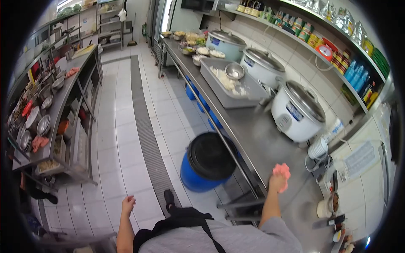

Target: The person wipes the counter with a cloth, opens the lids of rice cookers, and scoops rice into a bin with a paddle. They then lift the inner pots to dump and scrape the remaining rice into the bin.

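Observation:
My right hand (276,183) is closed on a crumpled pink cloth (282,171) at the near part of the steel counter (253,126). The cloth is against the counter top. Over the tiled floor, my left hand (128,204) hangs at my side with its fingers curled in, and I see nothing in it. Farther along the counter from the cloth stands a white rice cooker (295,114). Beyond that is a grey tub (230,100) with white food and a metal bowl (234,71) in it.
Under the counter's edge stands a blue barrel (198,177) with a black lid. Two more cookers (261,67) (225,44) line the wall below shelves of cans and bottles. On the left, another worktable (67,97) carries bowls. A drain grate (145,126) runs along the floor.

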A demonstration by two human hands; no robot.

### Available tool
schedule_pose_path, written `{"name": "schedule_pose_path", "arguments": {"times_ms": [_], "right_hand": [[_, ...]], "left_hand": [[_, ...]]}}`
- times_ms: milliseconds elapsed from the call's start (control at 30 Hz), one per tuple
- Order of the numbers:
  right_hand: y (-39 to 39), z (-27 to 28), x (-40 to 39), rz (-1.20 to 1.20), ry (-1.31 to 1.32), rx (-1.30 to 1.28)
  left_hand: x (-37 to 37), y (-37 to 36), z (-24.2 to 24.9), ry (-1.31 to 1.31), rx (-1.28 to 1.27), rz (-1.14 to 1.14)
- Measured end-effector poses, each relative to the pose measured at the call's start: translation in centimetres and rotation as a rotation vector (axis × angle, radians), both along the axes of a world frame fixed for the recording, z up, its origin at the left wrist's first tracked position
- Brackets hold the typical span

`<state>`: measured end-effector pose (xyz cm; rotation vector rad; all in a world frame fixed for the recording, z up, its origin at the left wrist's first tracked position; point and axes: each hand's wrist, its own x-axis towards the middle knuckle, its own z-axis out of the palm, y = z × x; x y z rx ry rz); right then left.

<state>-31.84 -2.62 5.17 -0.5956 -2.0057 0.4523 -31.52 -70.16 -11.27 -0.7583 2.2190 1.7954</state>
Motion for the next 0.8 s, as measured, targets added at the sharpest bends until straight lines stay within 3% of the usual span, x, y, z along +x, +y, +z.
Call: {"name": "schedule_pose_path", "arguments": {"times_ms": [67, 100, 133, 167, 233, 267, 300, 333, 367, 500, 533, 600, 667, 733, 767, 800], "right_hand": [[1.6, -0.8, -1.5, 0.229, 0.245, -0.353], [1.4, 0.3, -3.7, 0.222, 0.265, -0.358], [0.8, 1.7, -5.2, -0.29, 0.012, -0.018], [0.2, 2.8, -6.0, -0.786, -0.274, 0.338], [-0.3, 6.0, -11.0, -0.643, -0.179, 0.404], [-0.8, 7.2, -14.2, -0.53, -0.099, 0.376], [-1.5, 8.5, -17.6, -0.418, -0.02, 0.349], [-2.3, 10.2, -21.1, -0.337, -0.052, 0.124], [-3.4, 11.9, -24.7, -0.254, -0.076, -0.098], [-7.4, 17.0, -39.0, 0.088, 0.355, 0.067], [-9.5, 18.7, -41.8, 0.079, 0.359, 0.077], [-13.8, 22.1, -45.8, 0.28, 0.293, -0.018], [-13.9, 21.6, -49.8, 0.219, 0.241, 0.069], [-13.2, 23.7, -52.6, 0.151, 0.183, 0.192], [-13.3, 23.8, -53.8, 0.123, 0.103, 0.144], [-13.2, 23.8, -55.0, 0.09, 0.031, 0.085]], "left_hand": [[-1.5, -4.5, -6.2, 0.06, -0.12, 0.05], [-1.5, -6.8, -8.8, 0.002, -0.202, 0.068], [-1.0, -9.0, -10.5, 0.002, -0.21, 0.054], [0.8, -10.9, -11.9, -0.27, -0.151, 0.108], [0.5, -12.2, -13.0, -0.794, -0.019, 0.228], [-0.3, -12.8, -12.9, -0.808, -0.03, 0.216], [-0.9, -12.9, -12.7, -0.682, 0.023, 0.356], [-1.8, -12.7, -12.7, -0.551, 0.081, 0.495], [-3.3, -12.8, -13.1, -0.564, 0.083, 0.483], [-11.9, -12.6, -15.7, -0.136, -0.414, -0.185], [-14.7, -12.6, -16.6, -0.01, -0.532, -0.353], [-21.0, -13.0, -18.0, 0.257, -0.762, -0.696], [-29.0, -15.0, -18.5, 0.169, -0.787, -0.788], [-37.1, -15.4, -18.1, -0.076, -0.407, -0.726], [-41.8, -15.2, -17.2, -0.051, -0.403, -0.754], [-47.2, -15.5, -15.0, -0.14, -0.28, -0.462]]}}
